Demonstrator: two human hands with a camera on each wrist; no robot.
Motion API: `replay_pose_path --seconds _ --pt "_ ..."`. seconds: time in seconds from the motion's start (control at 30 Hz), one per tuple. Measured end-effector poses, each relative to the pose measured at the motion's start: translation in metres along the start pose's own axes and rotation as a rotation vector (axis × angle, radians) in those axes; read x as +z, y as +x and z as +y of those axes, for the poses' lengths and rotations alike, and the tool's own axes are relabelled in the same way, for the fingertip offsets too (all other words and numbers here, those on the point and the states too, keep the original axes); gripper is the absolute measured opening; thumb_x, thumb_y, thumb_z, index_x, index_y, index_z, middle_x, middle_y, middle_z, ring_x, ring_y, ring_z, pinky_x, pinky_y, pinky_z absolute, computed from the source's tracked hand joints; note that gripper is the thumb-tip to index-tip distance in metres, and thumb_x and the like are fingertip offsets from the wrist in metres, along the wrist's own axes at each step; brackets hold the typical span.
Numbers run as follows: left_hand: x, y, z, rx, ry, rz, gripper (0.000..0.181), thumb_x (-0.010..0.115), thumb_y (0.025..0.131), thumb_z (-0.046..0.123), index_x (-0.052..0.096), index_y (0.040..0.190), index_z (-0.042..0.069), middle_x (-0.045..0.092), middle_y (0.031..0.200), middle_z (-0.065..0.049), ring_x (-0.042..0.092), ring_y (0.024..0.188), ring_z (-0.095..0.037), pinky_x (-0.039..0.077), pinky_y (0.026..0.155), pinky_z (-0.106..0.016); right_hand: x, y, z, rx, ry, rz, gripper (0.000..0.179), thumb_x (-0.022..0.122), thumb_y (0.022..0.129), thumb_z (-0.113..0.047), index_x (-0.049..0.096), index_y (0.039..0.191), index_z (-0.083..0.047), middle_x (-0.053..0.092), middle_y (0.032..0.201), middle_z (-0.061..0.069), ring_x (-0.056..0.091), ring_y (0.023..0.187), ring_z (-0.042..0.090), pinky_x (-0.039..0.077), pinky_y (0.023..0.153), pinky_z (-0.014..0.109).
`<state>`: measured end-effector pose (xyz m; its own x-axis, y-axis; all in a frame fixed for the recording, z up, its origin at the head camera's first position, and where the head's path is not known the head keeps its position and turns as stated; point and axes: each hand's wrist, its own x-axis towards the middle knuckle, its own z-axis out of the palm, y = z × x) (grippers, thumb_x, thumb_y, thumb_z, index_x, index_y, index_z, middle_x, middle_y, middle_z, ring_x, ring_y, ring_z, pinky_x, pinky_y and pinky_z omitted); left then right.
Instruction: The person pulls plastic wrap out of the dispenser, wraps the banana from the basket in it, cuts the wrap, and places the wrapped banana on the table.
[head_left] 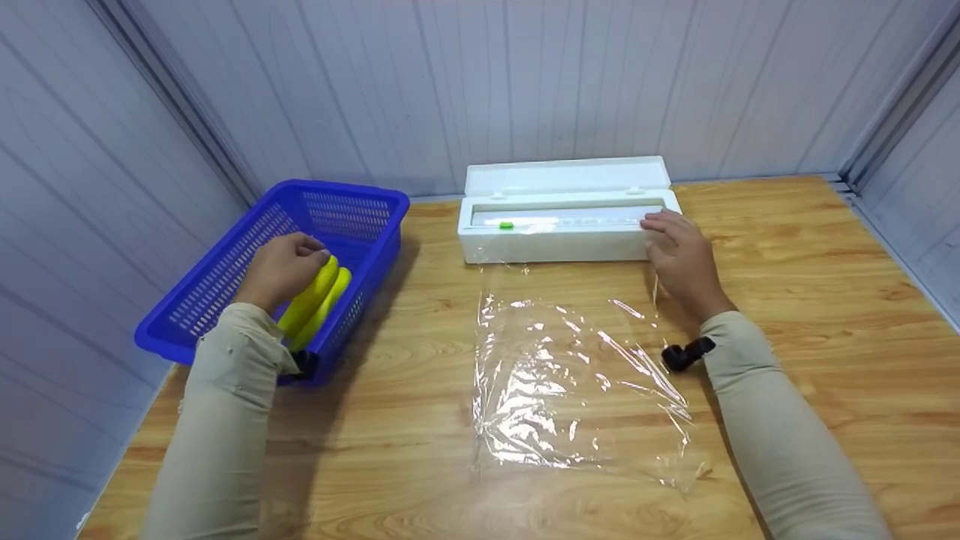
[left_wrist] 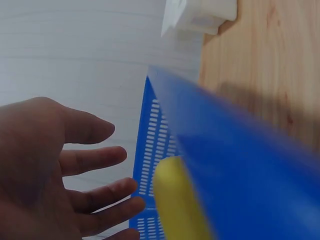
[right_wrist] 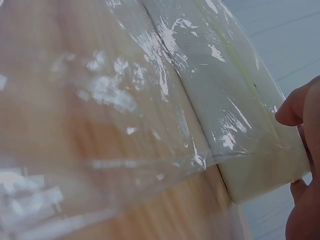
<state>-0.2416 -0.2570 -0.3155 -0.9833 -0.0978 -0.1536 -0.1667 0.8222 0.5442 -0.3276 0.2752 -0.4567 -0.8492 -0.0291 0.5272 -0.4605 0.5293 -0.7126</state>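
My left hand (head_left: 281, 270) hovers over two yellow bananas (head_left: 315, 304) in the blue basket (head_left: 274, 184). In the left wrist view its fingers are spread and relaxed, apart from the nearest banana (left_wrist: 177, 197). A white cling film dispenser box (head_left: 555, 247) stands at the back with its lid (head_left: 566, 176) raised and a green slider (head_left: 506, 225) on its front edge. My right hand (head_left: 682, 259) holds the box's right end, thumb and fingers against different sides of its corner. Clear cling film (head_left: 540, 375) stretches from the box toward me over the table.
The wooden table (head_left: 817, 337) meets pale panelled walls (head_left: 555, 82) at the back and sides. The basket stands by the left wall, with bare wood between it and the film. Small black devices (head_left: 679, 356) are strapped at both wrists.
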Motion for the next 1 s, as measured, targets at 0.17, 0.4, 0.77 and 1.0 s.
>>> replay_pose_path --seconds 0.17,0.4,0.77,1.0 --pt "-0.010 0.004 -0.001 -0.003 0.050 -0.044 0.049 0.048 0.104 0.034 0.053 0.139 -0.001 0.052 0.139 -0.026 0.051 0.123 -0.042 0.045 0.099 -0.057 0.000 -0.001 0.001 -0.007 -0.003 -0.001 0.032 0.065 0.088 0.004 0.071 0.119 0.001 0.064 0.130 0.013 0.046 0.135 0.028 0.030 0.115 0.037" --pt "-0.017 0.008 -0.002 0.033 0.110 -0.115 0.055 0.048 0.104 0.039 0.052 0.139 -0.003 0.046 0.145 -0.029 0.044 0.130 -0.048 0.040 0.102 -0.063 0.001 -0.001 0.004 -0.045 -0.012 0.011 0.033 0.064 0.085 0.010 0.071 0.117 0.002 0.064 0.128 0.016 0.047 0.133 0.032 0.030 0.115 0.041" --pt "-0.011 0.020 -0.003 -0.004 0.156 -0.153 0.064 0.058 0.099 0.038 0.044 0.144 -0.006 0.038 0.149 -0.033 0.037 0.133 -0.051 0.036 0.105 -0.064 0.000 -0.006 0.001 -0.014 0.031 -0.003 0.035 0.063 0.085 0.011 0.070 0.118 0.004 0.063 0.130 0.017 0.045 0.135 0.033 0.028 0.116 0.040" --pt "-0.010 0.020 0.001 -0.068 0.187 -0.228 0.076 0.063 0.097 0.039 0.033 0.150 -0.005 0.032 0.151 -0.034 0.035 0.134 -0.052 0.034 0.106 -0.065 -0.001 -0.004 0.003 -0.012 0.011 -0.015 0.034 0.064 0.086 0.009 0.069 0.119 0.003 0.063 0.131 0.016 0.045 0.135 0.033 0.027 0.116 0.042"
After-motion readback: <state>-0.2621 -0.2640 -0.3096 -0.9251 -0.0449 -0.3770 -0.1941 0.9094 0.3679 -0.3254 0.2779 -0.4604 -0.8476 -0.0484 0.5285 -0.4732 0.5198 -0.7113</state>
